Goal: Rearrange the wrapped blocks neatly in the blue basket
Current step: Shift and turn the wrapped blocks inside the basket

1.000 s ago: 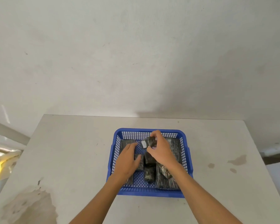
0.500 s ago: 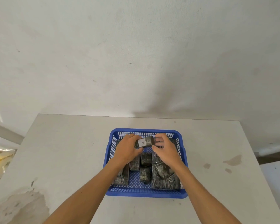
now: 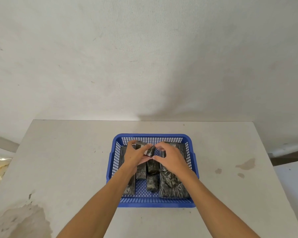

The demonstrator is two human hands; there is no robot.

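Observation:
A blue mesh basket [image 3: 152, 136] sits mid-table with several dark plastic-wrapped blocks lying in it. My left hand [image 3: 134, 156] and my right hand [image 3: 169, 157] meet over the far half of the basket. Between their fingertips is one small wrapped block [image 3: 151, 150], held tilted above the others. A long block [image 3: 152, 182] lies in the middle lane below it, and a wide block [image 3: 172, 186] fills the right side. A block along the left wall [image 3: 129, 188] is partly hidden under my left forearm.
The basket rests on a pale grey table [image 3: 67, 160] with dark stains at the front left [image 3: 22, 220] and small spots at the right [image 3: 244, 164]. A plain wall rises behind the table's far edge.
Both hands have drawn closer together over the small block. The block has turned from lying level with its white label up to tilting down between the fingertips.

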